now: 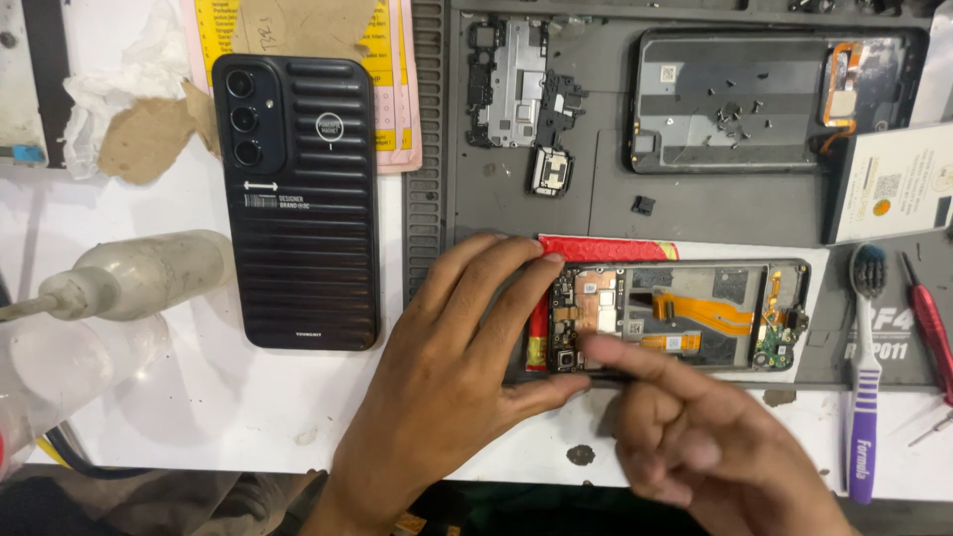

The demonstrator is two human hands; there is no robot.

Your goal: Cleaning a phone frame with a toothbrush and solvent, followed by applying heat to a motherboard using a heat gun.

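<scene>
An opened phone (695,315) lies flat on the grey work mat (516,199), its circuit board and orange flex cable exposed. My left hand (447,377) grips the phone's left end, fingers on the top edge and thumb at the bottom corner. My right hand (695,437) is blurred, its index finger stretched out over the lower left of the board near the small camera module. Whether it holds a thin tool, I cannot tell.
A black ribbed phone case (303,199) lies face down at left, beside a translucent squeeze bottle (139,276). A removed back cover with loose screws (745,99), metal shield plates (516,84), a battery (893,184), a purple toothbrush (864,377) and a red screwdriver (928,323) lie around.
</scene>
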